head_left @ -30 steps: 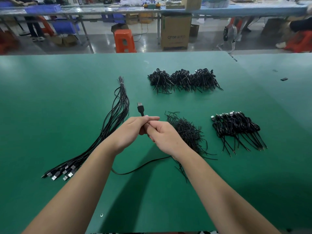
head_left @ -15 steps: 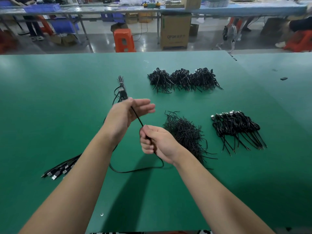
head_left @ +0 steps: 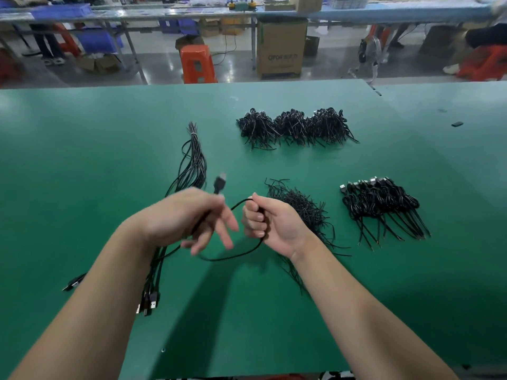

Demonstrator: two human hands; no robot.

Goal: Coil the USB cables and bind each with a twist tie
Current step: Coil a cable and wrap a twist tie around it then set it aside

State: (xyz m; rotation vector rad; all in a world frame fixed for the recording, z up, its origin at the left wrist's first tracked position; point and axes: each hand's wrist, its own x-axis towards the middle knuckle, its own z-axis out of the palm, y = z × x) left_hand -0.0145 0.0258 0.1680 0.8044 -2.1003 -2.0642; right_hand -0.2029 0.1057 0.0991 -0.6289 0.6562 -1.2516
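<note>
Loose loop could spring free mid-coil

Above the tabletop's middle, the right hand (head_left: 270, 219) fists the USB cable (head_left: 233, 257); the blurred left hand (head_left: 186, 215), fingers apparently splayed, barely traps the plug end (head_left: 220, 183).

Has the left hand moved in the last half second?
Yes. The left hand has dropped toward the near edge, away from the tied end of the loose cable bunch, closer to the right hand.

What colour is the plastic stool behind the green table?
Orange-red; the stool shows plainly in the head view, just beyond the table.
</note>
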